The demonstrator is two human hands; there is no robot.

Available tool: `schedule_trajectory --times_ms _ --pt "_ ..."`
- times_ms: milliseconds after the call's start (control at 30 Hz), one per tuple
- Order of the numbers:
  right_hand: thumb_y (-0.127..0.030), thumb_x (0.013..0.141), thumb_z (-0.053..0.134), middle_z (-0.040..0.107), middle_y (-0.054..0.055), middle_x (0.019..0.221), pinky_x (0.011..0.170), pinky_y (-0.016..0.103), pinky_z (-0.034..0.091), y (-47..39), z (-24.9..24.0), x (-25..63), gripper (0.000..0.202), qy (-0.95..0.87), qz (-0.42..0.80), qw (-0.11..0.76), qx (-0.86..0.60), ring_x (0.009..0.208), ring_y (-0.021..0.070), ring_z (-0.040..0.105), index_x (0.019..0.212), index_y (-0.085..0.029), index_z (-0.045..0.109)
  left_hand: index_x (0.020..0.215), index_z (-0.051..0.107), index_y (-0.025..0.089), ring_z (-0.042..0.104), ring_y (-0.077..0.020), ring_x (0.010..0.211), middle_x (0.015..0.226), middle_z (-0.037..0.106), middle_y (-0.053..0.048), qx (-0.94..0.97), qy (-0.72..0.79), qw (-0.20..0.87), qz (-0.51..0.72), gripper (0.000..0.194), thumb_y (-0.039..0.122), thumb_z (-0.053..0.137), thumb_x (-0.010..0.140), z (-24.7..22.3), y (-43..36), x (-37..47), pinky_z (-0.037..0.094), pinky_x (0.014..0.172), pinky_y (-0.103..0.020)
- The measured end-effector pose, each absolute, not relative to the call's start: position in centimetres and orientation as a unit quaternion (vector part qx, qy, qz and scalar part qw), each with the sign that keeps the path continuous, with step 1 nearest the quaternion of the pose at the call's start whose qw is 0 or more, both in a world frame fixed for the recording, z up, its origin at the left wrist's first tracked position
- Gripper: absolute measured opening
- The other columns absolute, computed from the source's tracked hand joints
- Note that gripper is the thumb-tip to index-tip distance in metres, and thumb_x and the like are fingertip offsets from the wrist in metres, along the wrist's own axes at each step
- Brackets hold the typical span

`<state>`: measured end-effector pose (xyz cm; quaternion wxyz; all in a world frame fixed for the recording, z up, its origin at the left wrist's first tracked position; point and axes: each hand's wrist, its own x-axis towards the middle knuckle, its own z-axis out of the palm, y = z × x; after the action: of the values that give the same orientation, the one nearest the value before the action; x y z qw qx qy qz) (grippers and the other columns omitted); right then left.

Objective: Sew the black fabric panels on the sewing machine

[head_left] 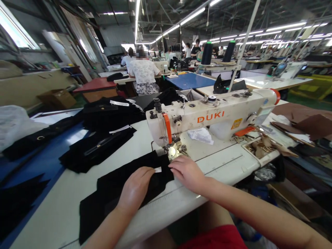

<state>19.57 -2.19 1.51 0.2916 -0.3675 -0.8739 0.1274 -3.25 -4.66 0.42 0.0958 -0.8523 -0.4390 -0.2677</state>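
A black fabric piece lies on the white sewing table, its far right end close to the needle of a white sewing machine. My left hand rests over this fabric, thumb and finger closed on a small white label. At the fabric's right edge, just in front of the presser foot, my right hand has its fingers pressed together on the border of the cloth. The exact grip of its fingertips is partly hidden.
Black fabric pieces with white strips lie to the left. White paper labels sit under the machine arm. A small parts tray is at the right. Thread cones stand behind, and a co-worker sits farther back.
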Motion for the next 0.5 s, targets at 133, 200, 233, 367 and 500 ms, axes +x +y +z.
schedule_trajectory --times_ms 133,200,233,367,500 --pt "-0.020 0.092 0.056 0.067 0.011 0.119 0.100 0.036 0.045 -2.7 0.0 20.1 0.024 -0.921 0.077 0.254 -0.286 0.111 0.0226 0.059 0.112 -0.012 0.067 0.094 0.068 0.016 0.066 -0.0180 0.084 0.089 0.070 -0.007 -0.853 -0.457 0.065 -0.242 0.033 0.012 0.035 0.093 0.6 -3.6 -4.3 0.056 0.081 -0.032" --pt "-0.021 0.093 0.055 0.066 0.012 0.121 0.102 0.037 0.044 -2.9 -0.4 20.0 0.025 -0.930 0.063 0.238 -0.272 0.114 0.0234 0.058 0.113 -0.011 0.067 0.093 0.068 0.016 0.065 -0.0183 0.084 0.089 0.069 -0.007 -0.861 -0.450 0.063 -0.230 0.033 0.012 0.035 0.092 0.7 -3.3 -4.5 0.056 0.081 -0.032" --pt "-0.021 0.094 0.054 0.067 0.012 0.120 0.102 0.037 0.044 -2.9 -0.4 19.8 0.024 -0.932 0.058 0.233 -0.272 0.114 0.0236 0.058 0.112 -0.011 0.067 0.093 0.068 0.016 0.065 -0.0185 0.084 0.089 0.069 -0.008 -0.864 -0.445 0.065 -0.226 0.033 0.012 0.035 0.093 0.8 -3.1 -4.6 0.056 0.080 -0.033" --pt "-0.019 0.094 0.052 0.068 0.012 0.116 0.101 0.039 0.045 -2.6 -0.4 19.4 0.021 -0.934 0.040 0.225 -0.273 0.111 0.0237 0.060 0.103 -0.012 0.069 0.095 0.068 0.015 0.064 -0.0193 0.085 0.090 0.070 -0.008 -0.880 -0.420 0.078 -0.207 0.031 0.012 0.037 0.093 1.2 -2.9 -4.6 0.055 0.082 -0.033" --pt "-0.017 0.095 0.051 0.068 0.012 0.116 0.101 0.038 0.045 -2.4 -0.5 19.5 0.021 -0.935 0.033 0.230 -0.268 0.112 0.0231 0.059 0.105 -0.012 0.069 0.098 0.067 0.014 0.064 -0.0203 0.088 0.092 0.069 -0.008 -0.878 -0.410 0.100 -0.227 0.029 0.010 0.039 0.092 1.3 -2.5 -3.9 0.054 0.084 -0.035"
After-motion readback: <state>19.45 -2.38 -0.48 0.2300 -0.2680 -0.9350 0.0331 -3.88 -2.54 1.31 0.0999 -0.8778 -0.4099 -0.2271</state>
